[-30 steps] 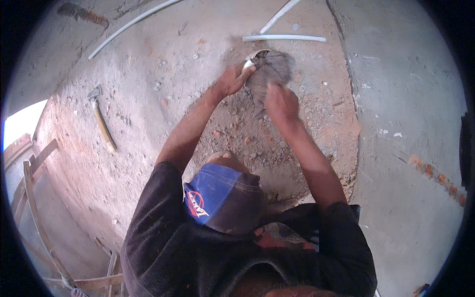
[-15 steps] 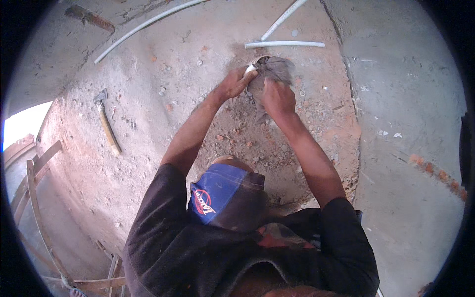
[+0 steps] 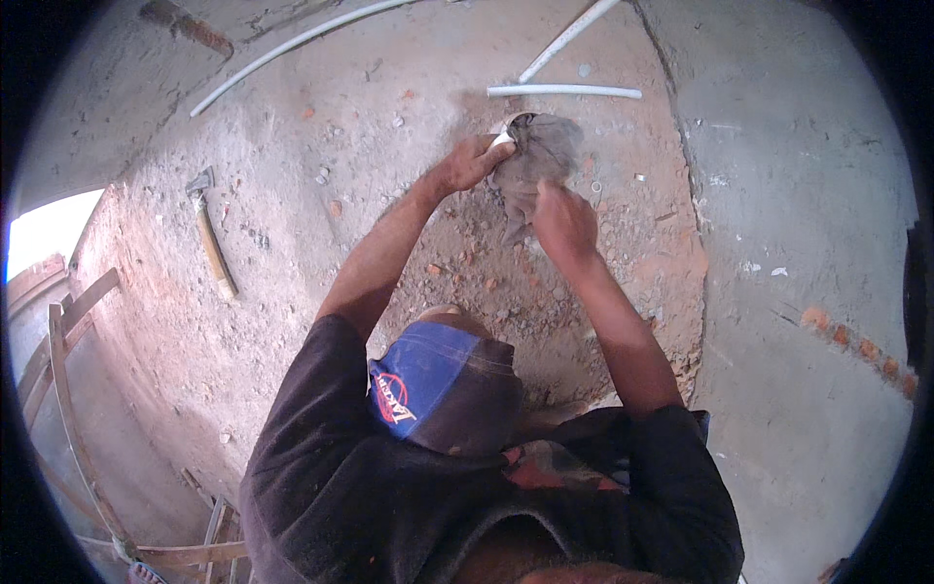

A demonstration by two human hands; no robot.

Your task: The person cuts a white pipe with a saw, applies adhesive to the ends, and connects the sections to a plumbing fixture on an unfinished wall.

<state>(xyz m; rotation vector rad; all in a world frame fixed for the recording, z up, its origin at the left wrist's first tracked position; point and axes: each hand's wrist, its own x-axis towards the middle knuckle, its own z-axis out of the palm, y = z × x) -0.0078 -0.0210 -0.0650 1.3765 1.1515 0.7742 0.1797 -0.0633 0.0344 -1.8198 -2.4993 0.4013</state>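
Observation:
A crumpled grey rag (image 3: 540,156) sits stuffed into the mouth of a white pipe end (image 3: 502,139) that sticks out of the rubble-strewn ground. My left hand (image 3: 472,161) grips the rim of that pipe end on its left side, touching the rag. My right hand (image 3: 564,222) is closed just below the rag, with the rag's hanging tail beside its fingers. The blue peak of my cap (image 3: 423,375) and my dark sleeves fill the lower middle of the view.
A wooden-handled hammer (image 3: 209,238) lies on the dirt to the left. Loose white pipes lie beyond the rag: a short one (image 3: 564,91), a slanted one (image 3: 569,34) and a long curved one (image 3: 292,44). A grey concrete wall (image 3: 798,195) stands at right. Wooden planks (image 3: 68,321) are at far left.
My right hand went up onto the rag, then drew back down toward me, stretching the rag's lower part. My left hand stayed on the pipe end.

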